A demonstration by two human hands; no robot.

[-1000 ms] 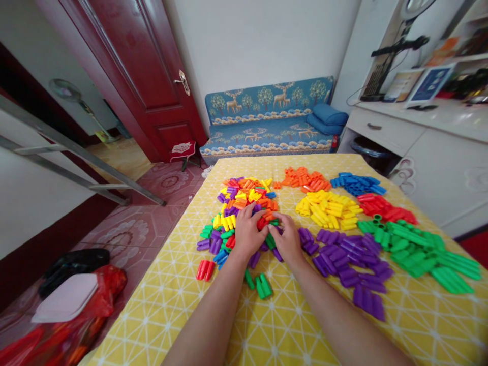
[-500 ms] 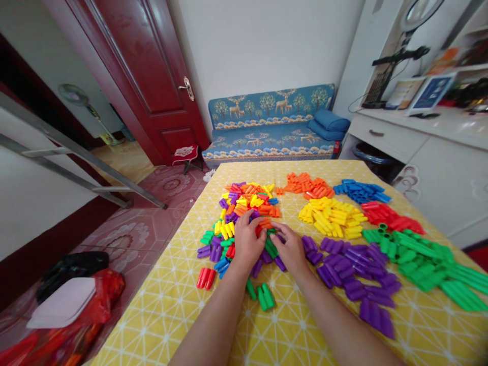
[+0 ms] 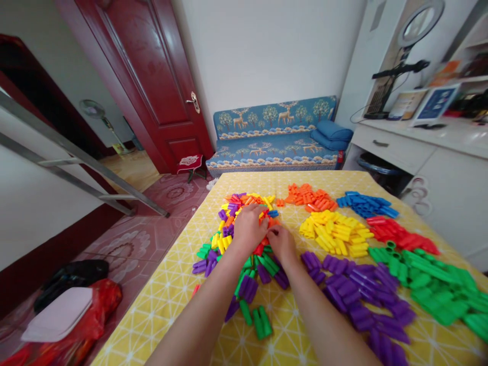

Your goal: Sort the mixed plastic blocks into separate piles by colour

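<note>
Small plastic tube-shaped pieces in several colours lie in a mixed pile [image 3: 213, 241] under and around my hands. My left hand [image 3: 249, 229] rests over the middle of this pile, with its fingers stretched forward over the pieces and the thumb apart from them. Close beside it on the right, my right hand [image 3: 282, 243] has its fingers curled and pinched together at the pile's right side. Whatever they hold is hidden. Purple pieces [image 3: 248, 288] and green pieces [image 3: 262, 321] lie near my left forearm.
Sorted heaps lie to the right: orange [image 3: 308, 197], blue [image 3: 366, 203], yellow [image 3: 335, 233], red [image 3: 400, 235], green [image 3: 438, 284] and purple [image 3: 354, 292]. A yellow patterned cloth [image 3: 152, 315] covers the table. Beyond stands a blue sofa [image 3: 274, 145]; a metal ladder [image 3: 87, 157] leans at left.
More purple pieces now lie by my left forearm. My left hand has flattened over the pile, and my right fingers have drawn together. The view has tilted slightly upward.
</note>
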